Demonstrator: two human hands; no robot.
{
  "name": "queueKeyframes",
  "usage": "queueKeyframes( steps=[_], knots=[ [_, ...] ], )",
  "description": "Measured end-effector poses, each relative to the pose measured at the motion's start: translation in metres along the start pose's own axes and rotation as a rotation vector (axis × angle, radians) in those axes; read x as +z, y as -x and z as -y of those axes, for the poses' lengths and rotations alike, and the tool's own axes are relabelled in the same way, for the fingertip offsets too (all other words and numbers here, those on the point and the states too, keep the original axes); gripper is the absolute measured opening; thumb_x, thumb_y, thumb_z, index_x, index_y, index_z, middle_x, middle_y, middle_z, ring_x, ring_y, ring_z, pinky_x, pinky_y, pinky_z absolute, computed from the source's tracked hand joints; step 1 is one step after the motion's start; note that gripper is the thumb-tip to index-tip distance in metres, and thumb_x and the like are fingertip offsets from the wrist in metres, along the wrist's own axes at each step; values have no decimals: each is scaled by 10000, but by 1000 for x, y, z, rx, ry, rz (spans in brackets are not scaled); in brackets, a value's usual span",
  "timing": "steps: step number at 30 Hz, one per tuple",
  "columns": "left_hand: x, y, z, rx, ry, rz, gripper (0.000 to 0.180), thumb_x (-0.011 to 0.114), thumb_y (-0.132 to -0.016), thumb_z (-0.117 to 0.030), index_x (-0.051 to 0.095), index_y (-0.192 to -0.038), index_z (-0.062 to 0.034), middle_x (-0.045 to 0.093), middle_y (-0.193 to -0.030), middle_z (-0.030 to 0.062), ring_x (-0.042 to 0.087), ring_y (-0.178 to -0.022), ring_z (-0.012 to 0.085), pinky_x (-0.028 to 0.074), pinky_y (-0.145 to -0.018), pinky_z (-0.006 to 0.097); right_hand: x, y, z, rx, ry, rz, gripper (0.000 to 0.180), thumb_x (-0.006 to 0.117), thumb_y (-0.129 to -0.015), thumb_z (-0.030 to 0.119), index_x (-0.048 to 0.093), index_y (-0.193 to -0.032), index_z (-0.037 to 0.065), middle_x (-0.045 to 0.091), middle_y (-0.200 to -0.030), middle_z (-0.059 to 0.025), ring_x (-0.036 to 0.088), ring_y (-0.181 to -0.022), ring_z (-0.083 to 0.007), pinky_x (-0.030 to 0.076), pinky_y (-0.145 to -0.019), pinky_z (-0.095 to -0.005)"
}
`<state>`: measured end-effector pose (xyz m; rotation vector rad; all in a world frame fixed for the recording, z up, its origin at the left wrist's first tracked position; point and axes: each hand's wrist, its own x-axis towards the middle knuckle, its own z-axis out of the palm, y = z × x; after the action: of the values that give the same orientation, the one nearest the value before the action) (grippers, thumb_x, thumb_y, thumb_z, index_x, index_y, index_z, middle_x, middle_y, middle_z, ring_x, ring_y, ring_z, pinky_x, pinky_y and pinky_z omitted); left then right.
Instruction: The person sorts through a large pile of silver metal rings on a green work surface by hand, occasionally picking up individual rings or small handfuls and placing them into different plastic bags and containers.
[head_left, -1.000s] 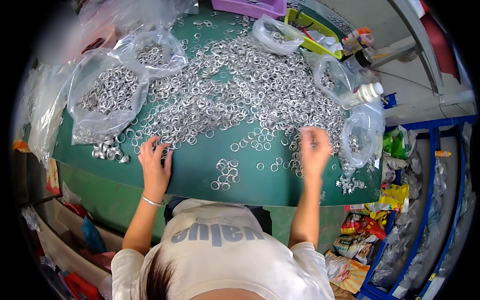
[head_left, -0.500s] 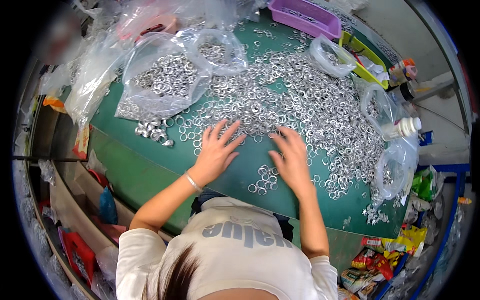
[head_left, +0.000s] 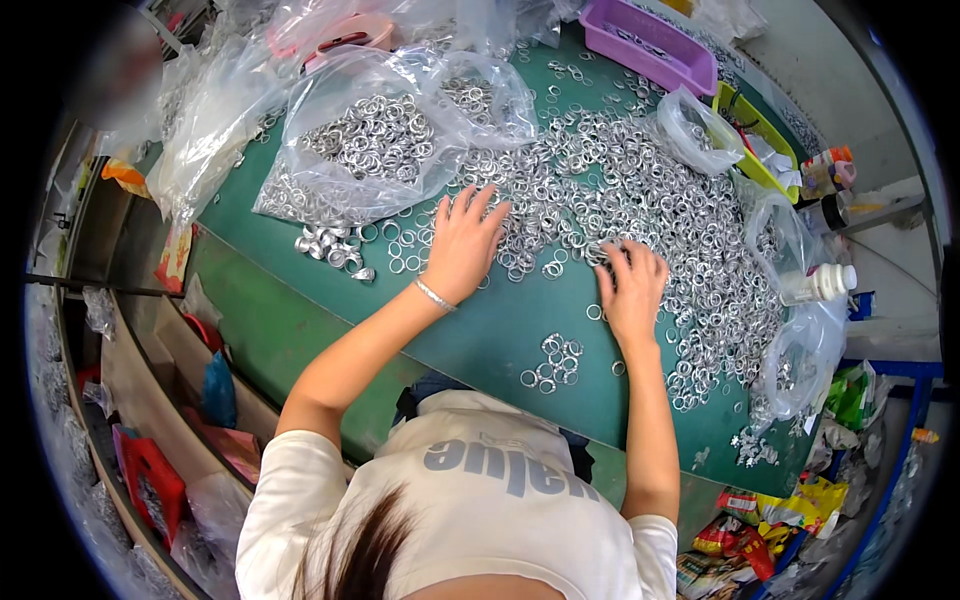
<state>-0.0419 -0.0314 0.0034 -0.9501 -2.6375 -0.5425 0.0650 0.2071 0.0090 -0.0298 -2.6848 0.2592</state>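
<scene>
Head view: clear bag (head_left: 375,150) holds metal rings (head_left: 372,130)

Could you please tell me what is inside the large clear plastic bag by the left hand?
The clear plastic bag holds silver metal rings, heaped; whatever lies beneath the heap is covered.

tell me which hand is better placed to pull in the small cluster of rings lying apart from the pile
Right, probably. The right hand lies flat just above the small cluster of rings, while the left hand rests farther off at the main pile.

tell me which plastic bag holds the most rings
The big clear bag beyond the left hand: heaped with rings, while the right-side bags look nearly empty.
</scene>
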Motion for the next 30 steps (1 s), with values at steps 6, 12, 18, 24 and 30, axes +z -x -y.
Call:
queueKeyframes(
  steps=[6, 12, 18, 24, 30],
  knots=[
    [-1, 2, -17, 99, 172, 25, 423, 643, -845, -168, 534, -1251, -114, 437, -1376, 121, 383, -1300, 335, 288, -1071, 539, -7, 3, -12, 264, 70, -159, 340, 659, -800, 89, 592, -1129, 40, 536, -1146, -134, 487, -1092, -312, 333, -970, -460],
    [1, 9, -29, 74, 95, 122, 416, 690, -810, -243, 578, -1197, -143, 389, -1419, 120, 312, -1351, 336, 225, -1071, 615, -9, -19, 42, -83, -161, 67, 472, 698, -784, 142, 554, -1233, 109, 447, -1348, -129, 377, -1287, -351, 295, -1041, -509],
    [9, -4, -12, 41, 155, 0, 293, 701, -787, -168, 624, -1068, -133, 478, -1309, 88, 389, -1286, 318, 250, -1074, 579, 9, -9, 18, 7, 85, 120, 357, 696, -802, 206, 632, -1149, 151, 456, -1345, -98, 365, -1302, -338, 246, -1051, -579],
    [11, -9, -8, 4, 291, -121, 213, 683, -801, -114, 636, -1008, -102, 571, -1140, 64, 527, -1131, 265, 312, -1053, 521, -3, 4, -2, 116, 17, -70, 188, 667, -814, 114, 672, -1000, 88, 532, -1223, -114, 450, -1221, -317, 280, -1025, -523],
    [20, -30, -7, -23, 290, -178, 304, 613, -805, -21, 597, -1106, -60, 542, -1217, 100, 494, -1179, 300, 314, -1052, 516, -6, -12, 15, 59, -305, 29, 164, 671, -791, 62, 663, -954, 56, 572, -1076, -103, 505, -1076, -285, 350, -945, -427]
  ],
)
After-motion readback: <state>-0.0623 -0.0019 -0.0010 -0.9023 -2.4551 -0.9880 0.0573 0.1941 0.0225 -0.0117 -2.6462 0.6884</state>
